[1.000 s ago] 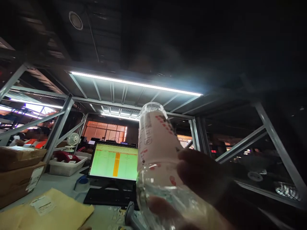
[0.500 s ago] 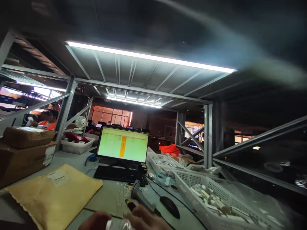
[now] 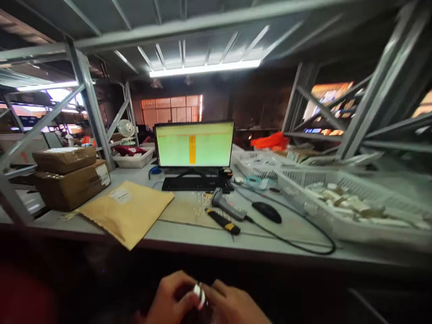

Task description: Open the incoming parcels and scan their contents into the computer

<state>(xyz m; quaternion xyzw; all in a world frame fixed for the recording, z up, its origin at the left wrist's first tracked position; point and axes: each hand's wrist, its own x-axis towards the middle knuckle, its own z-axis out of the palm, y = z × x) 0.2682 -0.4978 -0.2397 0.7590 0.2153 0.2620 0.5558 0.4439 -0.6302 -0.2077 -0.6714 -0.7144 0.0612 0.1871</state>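
Low in the view, in front of the desk edge, my left hand (image 3: 170,298) and my right hand (image 3: 234,302) come together with bent fingers. Between them is a small white object (image 3: 199,296), with what looks like a clear part below it. The left thumb and fingers pinch its white end, while the right fingers close on it from the other side. Its lower part is dim and mostly covered, so its kind cannot be made out. Beyond the hands, a black-and-yellow utility knife (image 3: 222,221) lies on the desk beside a grey barcode scanner (image 3: 227,206).
On the desk (image 3: 189,234) are a yellow padded envelope (image 3: 126,216), stacked cardboard boxes (image 3: 72,180), a monitor (image 3: 175,148), a keyboard (image 3: 192,183) and a black mouse (image 3: 266,211). White baskets (image 3: 337,220) line the right side. A cable (image 3: 297,245) loops near the front edge.
My view has tilted down, and the desk's front edge now shows. My hands, with the small white object between them, are now seen in front of that edge; the knife is no longer hidden behind them.
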